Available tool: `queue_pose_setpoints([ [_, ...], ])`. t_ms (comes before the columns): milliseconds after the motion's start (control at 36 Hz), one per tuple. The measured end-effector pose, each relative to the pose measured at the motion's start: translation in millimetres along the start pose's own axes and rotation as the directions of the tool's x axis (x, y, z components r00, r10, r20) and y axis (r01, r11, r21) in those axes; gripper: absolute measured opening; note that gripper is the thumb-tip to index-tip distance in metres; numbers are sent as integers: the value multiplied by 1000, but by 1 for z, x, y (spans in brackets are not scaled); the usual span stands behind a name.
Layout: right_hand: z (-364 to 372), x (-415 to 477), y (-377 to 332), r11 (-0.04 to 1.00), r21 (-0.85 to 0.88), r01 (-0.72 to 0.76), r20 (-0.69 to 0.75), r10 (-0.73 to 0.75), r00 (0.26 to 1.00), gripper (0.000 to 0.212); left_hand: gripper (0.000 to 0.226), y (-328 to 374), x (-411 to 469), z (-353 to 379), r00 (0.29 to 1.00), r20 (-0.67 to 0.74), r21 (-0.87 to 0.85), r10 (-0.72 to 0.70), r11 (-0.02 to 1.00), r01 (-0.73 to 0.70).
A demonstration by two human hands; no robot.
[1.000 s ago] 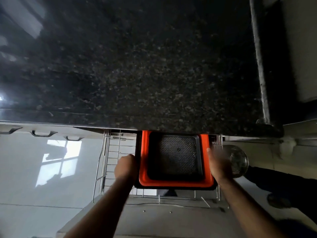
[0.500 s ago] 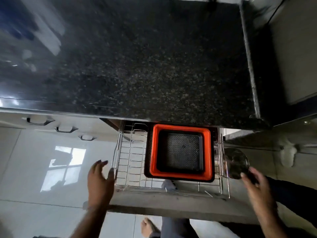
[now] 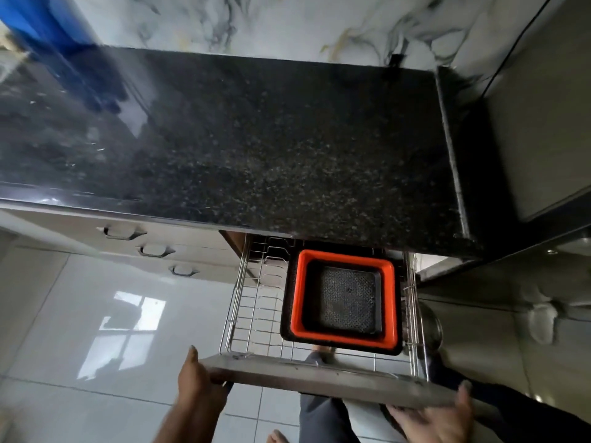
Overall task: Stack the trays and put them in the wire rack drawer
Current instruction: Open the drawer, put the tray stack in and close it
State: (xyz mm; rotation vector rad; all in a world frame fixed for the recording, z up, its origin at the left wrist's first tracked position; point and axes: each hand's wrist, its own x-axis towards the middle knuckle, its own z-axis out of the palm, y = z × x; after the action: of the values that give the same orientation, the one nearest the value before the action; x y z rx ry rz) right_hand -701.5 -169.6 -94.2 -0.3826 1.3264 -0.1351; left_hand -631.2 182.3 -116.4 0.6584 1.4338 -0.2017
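Head view: kitchen seen from above, with a dark speckled counter (image 3: pixel 256 148) over a pulled-out wire rack drawer (image 3: pixel 252 318).
Trays: nested stack, an orange tray (image 3: pixel 297 298) inside a black one, a smaller dark mesh-bottomed tray on top; the stack sits in the right part of the drawer, flat, its back edge under the counter lip.
Drawer front: pale panel (image 3: pixel 319 378) across the near edge, long axis running left to right.
Left hand (image 3: pixel 200 382): fingers curled around the panel's left end, thumb up.
Right hand (image 3: pixel 435 417): blurred, fingers spread just below the panel's right end; contact unclear.
Key relation: trays lie beyond the panel, away from both hands, nearer the right hand.
Likely next: push the drawer in, toward the counter.
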Motion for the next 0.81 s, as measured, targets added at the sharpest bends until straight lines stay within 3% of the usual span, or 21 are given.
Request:
queue_pose_setpoints([
  [56, 16, 3, -6, 999, -42, -26, -69, 23, 997, 51, 70, 6, 4, 13, 999, -19, -43, -34, 999, 34],
  [111, 27, 10, -12, 997, -49, -57, -43, 55, 998, 44, 73, 11, 7, 27, 999, -31, -73, -34, 997, 31],
  [194, 35, 24, -19, 991, -117, -71, 35, 76, 996, 48, 77, 20, 14, 51, 1000, 12, -82, -20, 996, 21],
  [417, 117, 24, -44, 999, 18, -45, 82, 44, 996, 54, 71, 31, 9, 127, 990, 114, -27, 82, 997, -79],
  [556, 162, 29, -57, 997, 36, -73, 57, 71, 996, 93, 75, 35, -6, 173, 974, 198, -29, 115, 993, -111],
  [722, 205, 35, -71, 997, -17, -74, 127, 75, 989, 107, 78, 45, -19, 219, 948, 300, -48, 102, 995, -92],
  [806, 219, 34, -78, 994, -84, -69, 148, 81, 986, 104, 85, 52, -25, 235, 939, 333, -47, 87, 996, -76],
])
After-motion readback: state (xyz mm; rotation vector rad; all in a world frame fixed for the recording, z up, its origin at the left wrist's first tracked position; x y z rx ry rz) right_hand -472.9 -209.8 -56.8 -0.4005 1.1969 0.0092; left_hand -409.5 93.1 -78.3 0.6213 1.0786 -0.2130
